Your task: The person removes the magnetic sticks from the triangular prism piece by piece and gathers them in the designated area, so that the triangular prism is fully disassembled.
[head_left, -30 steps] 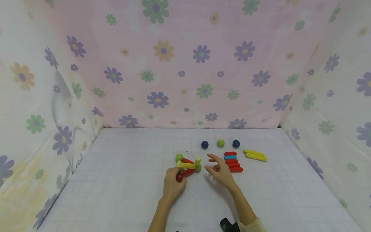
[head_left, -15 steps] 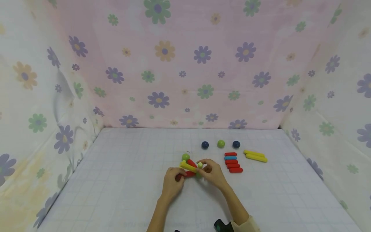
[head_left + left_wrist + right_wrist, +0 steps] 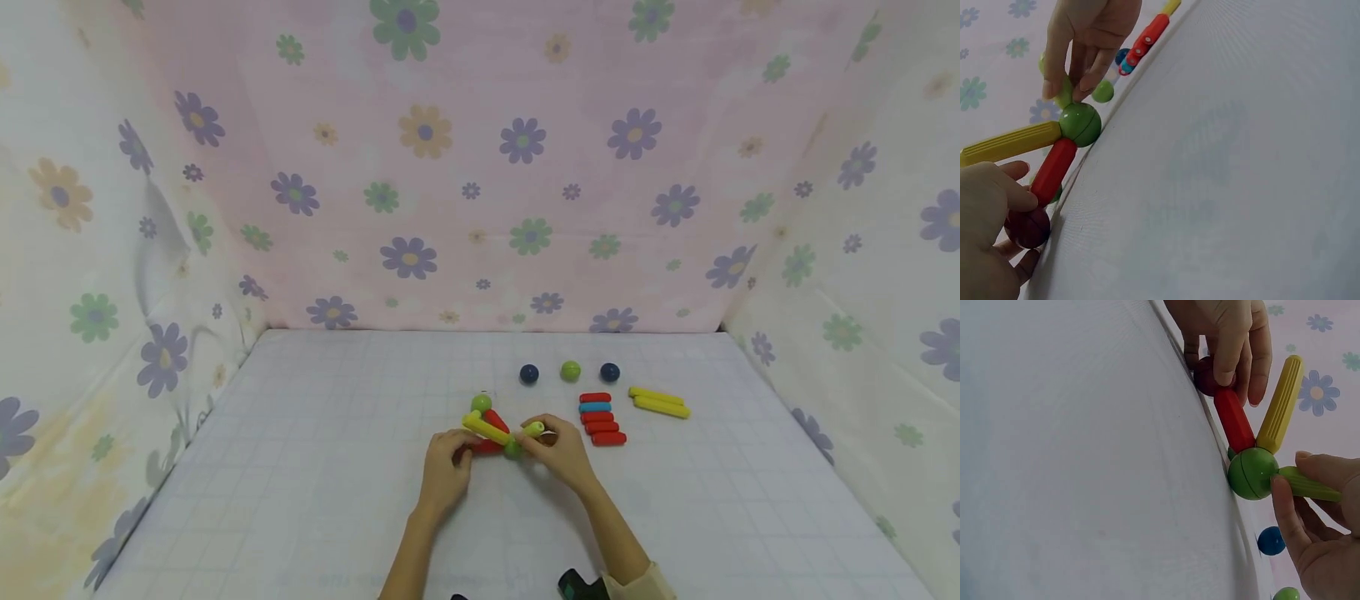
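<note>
My left hand [image 3: 446,467] holds the dark red ball [image 3: 1030,228] at the near left corner of a rod-and-ball build. A red rod [image 3: 1054,172] joins that ball to a green ball [image 3: 1254,474]. Between thumb and fingers, my right hand [image 3: 562,454] pinches a light green rod [image 3: 1310,485], which touches the green ball and tilts to the right. From the same ball a yellow rod [image 3: 1280,403] slants up to the left. Behind them, a second red rod [image 3: 495,421] runs to another green ball [image 3: 482,403].
Two dark blue balls [image 3: 529,374] flank a green ball [image 3: 571,371] at the back right. Several red rods [image 3: 600,418] and a blue rod [image 3: 596,407] lie right of my right hand. Beyond them are two yellow rods [image 3: 660,402]. Flowered cloth [image 3: 480,208] walls the table.
My right hand has come in from the right and taken hold of the light green rod. That rod has gone from upright to leaning right. The build's far end has shifted slightly right.
</note>
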Motion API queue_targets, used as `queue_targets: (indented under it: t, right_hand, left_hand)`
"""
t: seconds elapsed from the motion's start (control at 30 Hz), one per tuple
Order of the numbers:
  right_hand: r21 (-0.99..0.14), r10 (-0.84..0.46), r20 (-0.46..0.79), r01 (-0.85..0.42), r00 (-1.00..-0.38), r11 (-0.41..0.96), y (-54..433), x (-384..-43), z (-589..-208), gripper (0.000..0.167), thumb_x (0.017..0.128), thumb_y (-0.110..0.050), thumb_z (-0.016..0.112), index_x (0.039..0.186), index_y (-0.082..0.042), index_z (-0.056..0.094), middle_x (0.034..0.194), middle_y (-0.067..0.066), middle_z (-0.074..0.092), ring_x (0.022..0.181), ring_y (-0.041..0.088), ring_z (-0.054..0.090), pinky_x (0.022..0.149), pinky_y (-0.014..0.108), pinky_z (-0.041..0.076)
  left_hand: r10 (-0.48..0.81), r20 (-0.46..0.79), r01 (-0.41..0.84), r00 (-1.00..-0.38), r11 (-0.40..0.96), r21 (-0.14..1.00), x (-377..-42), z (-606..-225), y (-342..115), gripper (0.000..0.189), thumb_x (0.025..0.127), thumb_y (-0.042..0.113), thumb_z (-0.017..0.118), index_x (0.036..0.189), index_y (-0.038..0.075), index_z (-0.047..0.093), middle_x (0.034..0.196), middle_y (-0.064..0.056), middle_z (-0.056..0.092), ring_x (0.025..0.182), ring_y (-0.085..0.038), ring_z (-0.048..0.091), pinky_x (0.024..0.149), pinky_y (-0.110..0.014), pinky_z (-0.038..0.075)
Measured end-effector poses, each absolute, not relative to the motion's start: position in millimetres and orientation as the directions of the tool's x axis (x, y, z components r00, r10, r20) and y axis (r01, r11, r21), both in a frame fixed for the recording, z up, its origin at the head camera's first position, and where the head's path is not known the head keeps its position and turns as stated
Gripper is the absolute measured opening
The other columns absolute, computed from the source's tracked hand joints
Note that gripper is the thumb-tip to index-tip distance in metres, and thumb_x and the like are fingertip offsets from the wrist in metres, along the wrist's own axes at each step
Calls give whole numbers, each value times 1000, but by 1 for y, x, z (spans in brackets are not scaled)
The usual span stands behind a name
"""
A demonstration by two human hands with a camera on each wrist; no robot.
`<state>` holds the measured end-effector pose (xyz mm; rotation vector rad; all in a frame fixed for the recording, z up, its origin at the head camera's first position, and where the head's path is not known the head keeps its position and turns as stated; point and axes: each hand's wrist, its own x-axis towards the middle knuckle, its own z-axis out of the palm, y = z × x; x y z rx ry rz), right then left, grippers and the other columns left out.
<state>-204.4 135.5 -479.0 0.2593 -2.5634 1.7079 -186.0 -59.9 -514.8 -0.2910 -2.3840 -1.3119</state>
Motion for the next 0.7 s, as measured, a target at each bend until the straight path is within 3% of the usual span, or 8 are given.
queue_targets:
  t: [0.17,0.33,0.53,0.7]
  right_hand:
    - [-925,-69,127,-143,-990,352,139,-210,-490,25,79,-11,74,99,3,66,86,6,65,73,15,60,67,20,50]
    - [-941,-23,125,-126,-992,314,135,-211,-494,27,78,-8,75,100,5,66,88,10,66,72,15,63,67,20,52]
    - [-957,-6,129,-126,-992,261,125,-212,-495,28,81,-7,72,104,8,64,94,17,67,78,20,67,69,23,54]
    - [-956,-72,128,-142,-989,255,119,-211,-494,28,89,-9,64,109,9,62,99,18,67,81,24,68,73,24,54]
  left_hand:
    - [-160,545,359,-823,597,717,-186,-519,-56,22,68,-11,71,81,6,72,92,-4,69,93,-23,52,82,-40,40]
    - [-282,565,305,-775,617,726,-183,-517,-55,16,68,-7,76,76,6,71,85,-3,65,85,-19,51,72,-30,46]
    - [-218,587,397,-779,553,733,-180,-519,-51,14,71,-6,75,78,5,70,79,-1,66,70,-13,57,62,-25,49]
    - [-182,561,407,-808,516,754,-179,-520,-48,19,71,-3,76,87,6,70,82,-1,68,68,-12,58,60,-23,50]
